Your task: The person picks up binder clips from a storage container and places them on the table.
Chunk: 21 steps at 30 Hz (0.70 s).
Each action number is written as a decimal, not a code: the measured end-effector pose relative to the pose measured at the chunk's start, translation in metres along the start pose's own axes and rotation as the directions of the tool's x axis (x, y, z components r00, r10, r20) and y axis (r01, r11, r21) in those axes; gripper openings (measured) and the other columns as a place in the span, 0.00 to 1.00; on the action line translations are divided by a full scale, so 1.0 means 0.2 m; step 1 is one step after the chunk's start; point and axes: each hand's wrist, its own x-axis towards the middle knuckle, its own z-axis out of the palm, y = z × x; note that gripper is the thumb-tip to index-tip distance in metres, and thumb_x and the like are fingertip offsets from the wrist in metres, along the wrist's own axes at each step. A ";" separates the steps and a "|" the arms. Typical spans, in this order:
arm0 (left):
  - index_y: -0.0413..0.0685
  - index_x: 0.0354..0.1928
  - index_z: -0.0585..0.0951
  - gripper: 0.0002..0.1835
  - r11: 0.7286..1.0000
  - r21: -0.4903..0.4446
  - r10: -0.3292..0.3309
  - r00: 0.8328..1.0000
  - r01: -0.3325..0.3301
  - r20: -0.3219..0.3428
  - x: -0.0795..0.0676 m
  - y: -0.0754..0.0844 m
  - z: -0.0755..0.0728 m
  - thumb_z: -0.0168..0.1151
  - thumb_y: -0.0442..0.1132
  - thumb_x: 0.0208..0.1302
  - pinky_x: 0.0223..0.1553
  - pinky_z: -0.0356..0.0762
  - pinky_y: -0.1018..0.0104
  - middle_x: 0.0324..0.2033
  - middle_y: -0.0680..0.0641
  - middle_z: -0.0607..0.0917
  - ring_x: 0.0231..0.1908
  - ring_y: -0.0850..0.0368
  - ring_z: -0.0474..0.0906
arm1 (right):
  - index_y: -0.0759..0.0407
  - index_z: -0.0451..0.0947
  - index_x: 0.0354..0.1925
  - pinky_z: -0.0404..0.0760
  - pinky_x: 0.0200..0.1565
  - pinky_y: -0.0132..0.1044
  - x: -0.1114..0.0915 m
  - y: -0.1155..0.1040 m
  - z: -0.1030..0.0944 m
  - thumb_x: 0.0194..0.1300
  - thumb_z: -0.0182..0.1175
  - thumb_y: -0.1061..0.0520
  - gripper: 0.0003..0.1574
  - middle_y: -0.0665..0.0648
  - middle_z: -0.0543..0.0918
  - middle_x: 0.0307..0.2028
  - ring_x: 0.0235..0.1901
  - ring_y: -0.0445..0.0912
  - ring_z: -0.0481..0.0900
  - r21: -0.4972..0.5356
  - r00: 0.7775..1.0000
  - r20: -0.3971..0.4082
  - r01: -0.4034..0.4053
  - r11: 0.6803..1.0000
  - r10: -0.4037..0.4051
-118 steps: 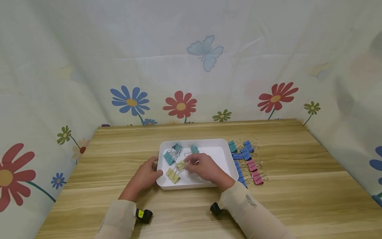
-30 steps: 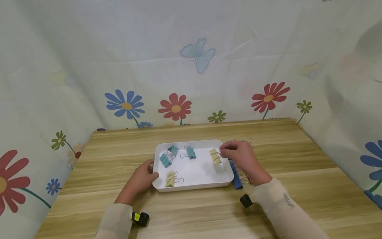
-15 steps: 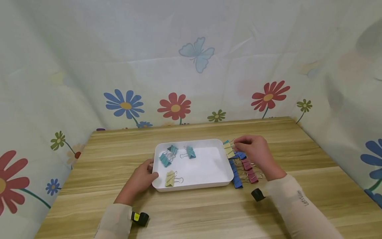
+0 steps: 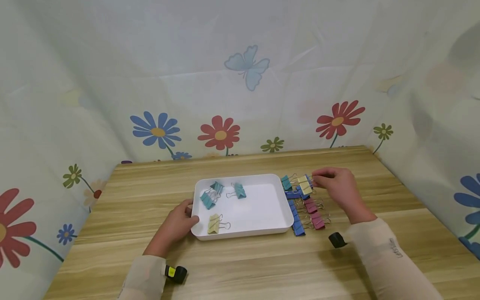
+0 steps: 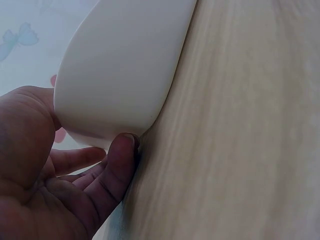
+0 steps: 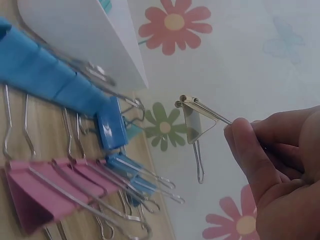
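Observation:
My right hand (image 4: 339, 189) pinches a wire handle of a yellow binder clip (image 4: 304, 185) between thumb and index finger. In the right wrist view that clip (image 6: 192, 120) hangs in the air, its other handle pointing down; in the head view it overlaps blue clips. A white tray (image 4: 255, 210) lies on the table, and my left hand (image 4: 177, 227) grips its left end. The left wrist view has the thumb at the rim and other fingers against the outside wall. Inside the tray are another yellow clip (image 4: 213, 224) and several teal clips (image 4: 240, 191).
Right of the tray, clips lie sorted by colour: a teal clip (image 4: 286, 183) at the back, blue clips (image 4: 297, 221) along the tray wall, pink clips (image 4: 317, 220) beside them. Behind the wooden table (image 4: 168, 173) hangs a flowered curtain (image 4: 187, 83).
My right hand has lifted one yellow clip out of the tray and carried it right, over the clips at the back. The left hand stays on the tray's left end.

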 end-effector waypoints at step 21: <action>0.41 0.68 0.65 0.33 1.000 0.011 0.006 1.000 -0.006 0.002 -0.01 0.00 -0.01 0.59 0.41 0.60 0.47 0.79 0.55 0.48 0.40 0.82 0.44 0.51 0.78 | 0.69 0.74 0.57 0.81 0.41 0.27 0.03 0.16 -0.14 0.71 0.53 0.54 0.24 0.60 0.80 0.48 0.35 0.30 0.84 0.094 0.991 -0.103 -0.078 0.992 0.088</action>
